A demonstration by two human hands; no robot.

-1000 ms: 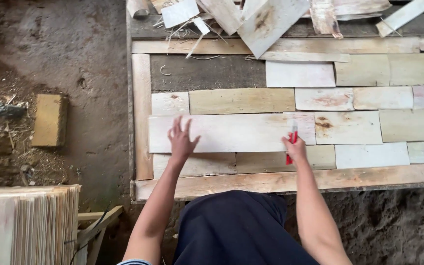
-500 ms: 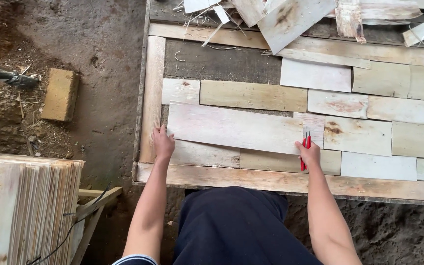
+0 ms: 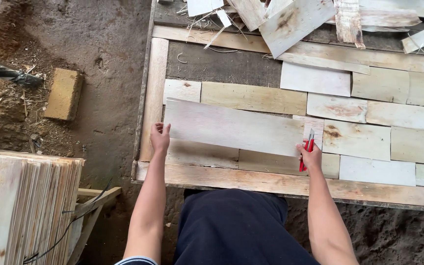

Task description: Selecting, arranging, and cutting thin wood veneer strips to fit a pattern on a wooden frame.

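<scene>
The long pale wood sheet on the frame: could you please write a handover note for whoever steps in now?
Left hand: grips the left end of the long pale wood sheet.
Right hand: on its right end, also holding a red cutter.
Done: small veneer pieces lie in rows inside the wooden frame.
Left: the sheet lies tilted over the rows; a bare dark patch sits above.

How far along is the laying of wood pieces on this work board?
Done: several rows of pale pieces lie edge to edge. In hand: the left hand and right hand, which also holds a red cutter, grip the ends of a long veneer sheet. Left: the dark bare board at upper left; offcuts lie piled above.
</scene>
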